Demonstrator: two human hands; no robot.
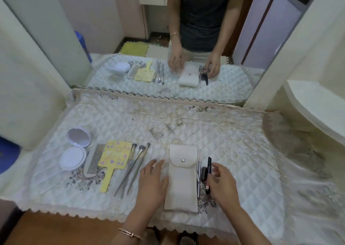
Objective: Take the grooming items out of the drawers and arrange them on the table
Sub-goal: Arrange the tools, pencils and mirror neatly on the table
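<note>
A cream snap pouch (182, 177) lies flat near the table's front edge. My left hand (153, 181) rests beside its left side, fingers spread, holding nothing. My right hand (221, 184) hovers over a small cluster of dark cosmetic sticks and thin tools (204, 172) to the right of the pouch; fingers curl around them, though a firm grip is unclear. Left of the pouch lie three long makeup brushes (133, 167), a yellow hand mirror (113, 160), a grey comb (94, 159) and an open white compact mirror (75, 149).
The table wears a white quilted cloth (233, 151) with a lace front edge. A large wall mirror (168, 39) stands behind and reflects the items. A white shelf (317, 110) juts out at the right. A blue object (7, 153) sits at the far left.
</note>
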